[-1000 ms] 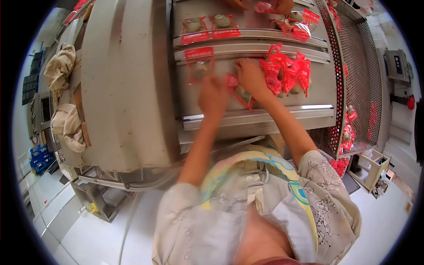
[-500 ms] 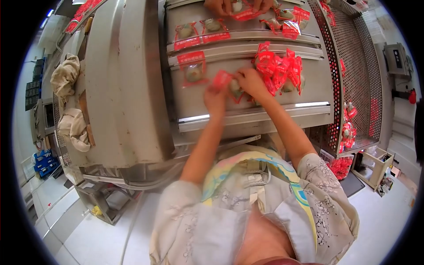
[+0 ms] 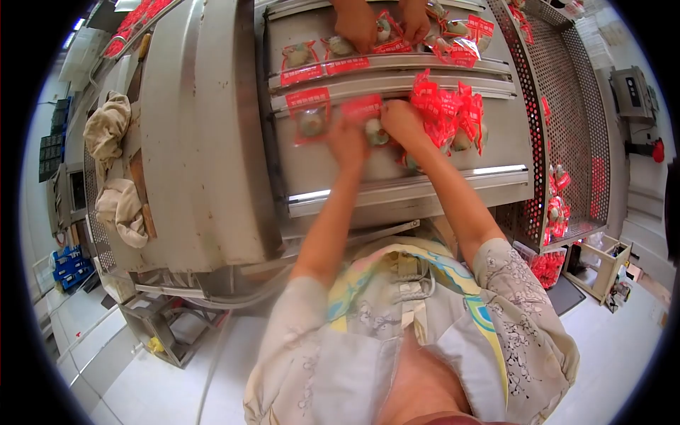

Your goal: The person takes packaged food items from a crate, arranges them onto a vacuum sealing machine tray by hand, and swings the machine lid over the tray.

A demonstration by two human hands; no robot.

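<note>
A red-and-clear packet [image 3: 376, 132] with a pale greenish, egg-like piece inside lies on the steel work surface [image 3: 297, 173] between my hands. My left hand [image 3: 348, 142] is at its left side, smeared by motion, with the fingers closed on the packet's edge. At the upper right of the same packet, my right hand [image 3: 404, 122] has its fingers curled in and pinching; the fingertips are partly hidden. A similar packet [image 3: 310, 122] lies flat left of my left hand. A heap of red packets [image 3: 448, 113] sits just right of my right hand.
Across the metal rails [image 3: 397, 88], another person's hands [image 3: 356, 28] handle packets in a row. A perforated metal tray [image 3: 567, 92] stands to the right, with red packets [image 3: 557, 212] along its edge. A large steel machine cover [image 3: 205, 142] rises on the left, near crumpled cloths [image 3: 120, 211].
The packet between my hands now lies straighter, its red band level. My left hand has shifted slightly. The other person's hands have moved apart, one to the left over a packet.
</note>
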